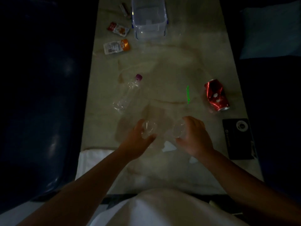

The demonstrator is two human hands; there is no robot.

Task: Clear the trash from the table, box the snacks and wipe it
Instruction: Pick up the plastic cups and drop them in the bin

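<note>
My left hand (138, 141) grips a clear plastic cup (149, 130) near the table's front middle. My right hand (193, 137) grips a second clear cup (178, 130) right beside it. An empty clear bottle with a purple cap (126, 94) lies to the upper left of my hands. A crushed red can (215, 95) lies on the right. Two snack packets lie at the far left: a red and white packet (118, 29) and a white and orange packet (116, 46). A clear plastic box (149, 18) stands at the far end. Small white paper scraps (168, 146) lie near my right wrist.
A white cloth (91, 160) lies on the marble table (171, 62) at the front left. A black card with a white logo (238, 138) sits at the right edge. A dark wrapped bar (125, 9) lies left of the box. Dark seats flank the table.
</note>
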